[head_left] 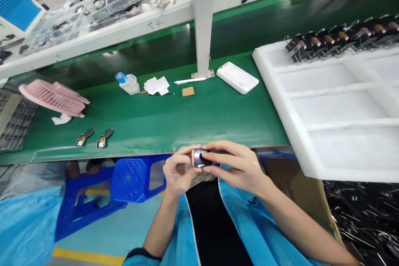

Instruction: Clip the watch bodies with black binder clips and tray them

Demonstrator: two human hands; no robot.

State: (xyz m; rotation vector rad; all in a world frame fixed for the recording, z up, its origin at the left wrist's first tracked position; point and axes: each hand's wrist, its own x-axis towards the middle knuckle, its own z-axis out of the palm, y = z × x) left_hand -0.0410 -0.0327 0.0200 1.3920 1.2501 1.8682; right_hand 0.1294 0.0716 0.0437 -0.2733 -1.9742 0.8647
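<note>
Close to my body, at the table's front edge, a smartwatch case (197, 157) with a dark glossy face and a rose-gold rim is held between both hands. My left hand (179, 171) pinches its left side with thumb and fingers. From the right, my right hand (238, 165) grips it, fingers lying across the dark face and covering part of it. Two opened watch cases, the nearer one (102, 141) and another (81, 140), lie on the green table (149, 126) to the left, their dark covers folded out and their insides showing.
Along the back are a pink fan (57, 95), a blue-capped bottle (129, 83), white slips (156, 85), a white pen (190, 80), a tan block (188, 91) and a white power bank (237, 77). A foam tray (339, 108) holding clipped watches stands right; a blue stool (128, 179) sits below.
</note>
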